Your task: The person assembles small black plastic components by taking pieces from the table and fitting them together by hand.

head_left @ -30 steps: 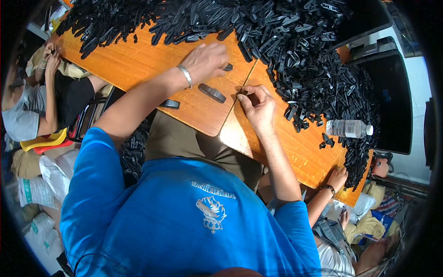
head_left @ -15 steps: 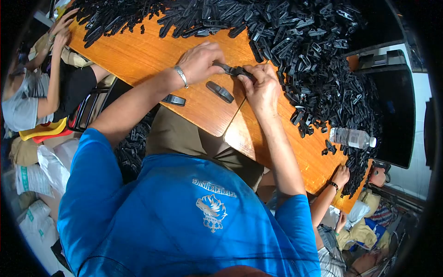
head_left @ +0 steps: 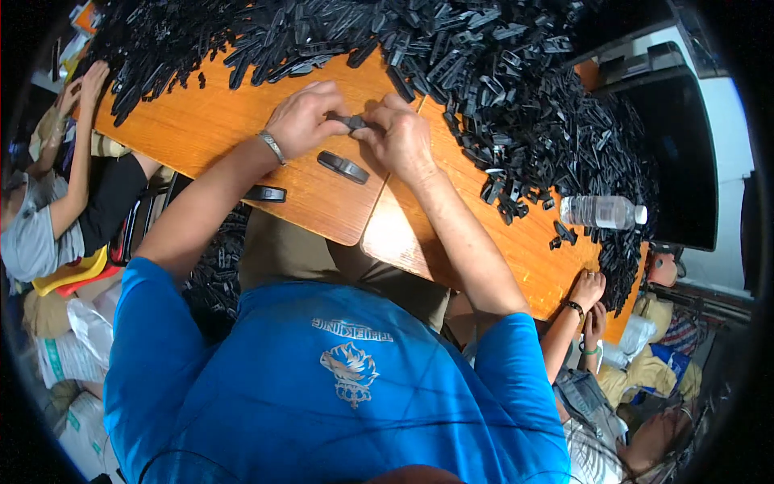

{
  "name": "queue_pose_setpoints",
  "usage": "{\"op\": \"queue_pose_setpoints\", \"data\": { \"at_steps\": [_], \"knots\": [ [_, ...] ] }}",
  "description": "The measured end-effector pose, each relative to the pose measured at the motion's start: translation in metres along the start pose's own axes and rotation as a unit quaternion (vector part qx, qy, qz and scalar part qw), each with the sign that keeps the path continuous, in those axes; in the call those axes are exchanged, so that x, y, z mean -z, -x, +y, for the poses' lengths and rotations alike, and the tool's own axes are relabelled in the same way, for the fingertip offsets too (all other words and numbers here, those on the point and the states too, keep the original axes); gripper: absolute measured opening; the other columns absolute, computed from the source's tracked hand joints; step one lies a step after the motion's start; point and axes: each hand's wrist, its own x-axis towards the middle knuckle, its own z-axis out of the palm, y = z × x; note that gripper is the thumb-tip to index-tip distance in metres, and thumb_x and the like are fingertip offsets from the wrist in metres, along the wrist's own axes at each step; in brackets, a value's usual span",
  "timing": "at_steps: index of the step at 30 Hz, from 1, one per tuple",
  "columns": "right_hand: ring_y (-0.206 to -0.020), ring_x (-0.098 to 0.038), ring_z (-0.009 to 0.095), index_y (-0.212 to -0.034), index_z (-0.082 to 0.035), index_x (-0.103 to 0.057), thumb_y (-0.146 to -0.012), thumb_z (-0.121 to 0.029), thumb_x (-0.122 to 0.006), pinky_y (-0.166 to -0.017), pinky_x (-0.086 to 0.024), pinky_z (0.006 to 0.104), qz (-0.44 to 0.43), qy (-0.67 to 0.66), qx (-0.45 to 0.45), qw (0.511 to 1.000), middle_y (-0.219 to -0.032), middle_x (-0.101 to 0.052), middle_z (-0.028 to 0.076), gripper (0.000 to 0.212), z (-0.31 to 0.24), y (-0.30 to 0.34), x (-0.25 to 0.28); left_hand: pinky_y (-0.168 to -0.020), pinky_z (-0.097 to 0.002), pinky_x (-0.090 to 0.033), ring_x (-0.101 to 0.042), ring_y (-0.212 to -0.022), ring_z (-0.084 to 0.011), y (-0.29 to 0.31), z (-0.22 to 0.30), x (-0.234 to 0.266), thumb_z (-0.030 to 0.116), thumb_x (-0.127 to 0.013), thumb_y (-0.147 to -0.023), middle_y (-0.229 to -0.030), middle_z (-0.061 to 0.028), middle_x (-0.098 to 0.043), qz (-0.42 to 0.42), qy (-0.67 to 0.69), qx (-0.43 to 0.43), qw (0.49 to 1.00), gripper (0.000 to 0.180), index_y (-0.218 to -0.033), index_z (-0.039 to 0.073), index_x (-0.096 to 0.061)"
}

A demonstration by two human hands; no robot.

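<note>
Over the wooden table (head_left: 242, 121), my left hand (head_left: 306, 117) and my right hand (head_left: 403, 139) meet at a small black plastic part (head_left: 352, 122). The thumb and fingers of both hands pinch it from either side, so its ends are hidden. Whether it is one piece or two pressed together I cannot tell. Closer to me lies an oblong black plastic piece (head_left: 343, 167), touched by neither hand. A similar black piece (head_left: 266, 194) rests at the table's near edge, under my left forearm.
Heaps of black plastic parts (head_left: 516, 105) cover the far and right sides. A clear plastic bottle (head_left: 601, 212) lies on its side at right, near a few loose bits (head_left: 563, 235). Other people's hands (head_left: 90, 85) (head_left: 587, 289) rest at the table's left and right ends.
The whole view has shifted, so table and hands appear further left. My hands still hold the black part and sit closer together. At right, the other person's second hand has risen to the table edge.
</note>
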Motion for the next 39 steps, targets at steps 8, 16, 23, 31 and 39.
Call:
{"op": "queue_pose_setpoints", "data": {
  "at_steps": [8,16,23,31,39],
  "knots": [
    [-0.086,-0.076,0.029,-0.1,-0.01,-0.084,-0.087,-0.024,-0.088,-0.078,-0.063,0.0401,0.027,0.082,-0.096,0.992,-0.1,-0.077,0.009,0.019,0.027,0.052,0.078,-0.091,-0.0381,-0.058,-0.069,-0.098,-0.0281,-0.044,0.012,0.014,0.007,-0.082,-0.087,-0.106,-0.0101,-0.07,-0.114,0.054,0.04,0.991,0.023,-0.109,0.005,-0.077],
    [-0.086,-0.076,0.043,-0.1,-0.003,-0.076,-0.092,-0.019,-0.076,-0.077,-0.063,0.0512,-0.009,0.272,-0.145,0.951,-0.11,-0.07,0.023,0.018,0.051,0.023,0.072,-0.097,-0.043,-0.054,-0.063,-0.112,-0.0264,-0.095,0.016,-0.049,0.011,-0.085,-0.084,-0.11,-0.0035,-0.067,0.067,-0.199,-0.089,0.974,0.021,-0.104,0.012,-0.079],
    [-0.09,-0.074,0.039,-0.1,-0.006,-0.076,-0.084,-0.01,-0.083,-0.079,-0.061,0.0481,-0.042,0.21,-0.135,0.968,-0.106,-0.071,0.017,0.018,0.046,0.023,0.078,-0.091,-0.0459,-0.053,-0.064,-0.105,-0.0293,-0.075,0.017,-0.04,0.017,-0.085,-0.084,-0.096,-0.0045,-0.065,0.037,-0.168,-0.057,0.984,0.021,-0.088,0.011,-0.064],
    [-0.079,-0.066,0.027,-0.112,-0.004,-0.077,-0.084,-0.006,-0.083,-0.076,-0.057,0.0393,0.074,-0.088,-0.144,0.983,-0.092,-0.064,0.01,0.029,0.012,0.049,0.035,-0.087,-0.0465,-0.054,-0.065,-0.102,-0.0313,-0.034,0.024,-0.025,0.014,-0.089,-0.081,-0.1,-0.0071,-0.065,-0.011,-0.116,-0.114,0.987,0.031,-0.097,0.008,-0.063],
    [-0.091,-0.074,0.035,-0.104,-0.007,-0.081,-0.084,-0.016,-0.086,-0.082,-0.059,0.0444,-0.052,0.177,-0.182,0.966,-0.098,-0.074,0.013,0.022,-0.015,0.043,0.063,-0.091,-0.0457,-0.054,-0.067,-0.108,-0.0326,-0.017,0.014,-0.016,0.018,-0.087,-0.086,-0.105,-0.0076,-0.067,-0.007,-0.049,0.024,0.998,0.022,-0.097,0.007,-0.071]
  ]
}}
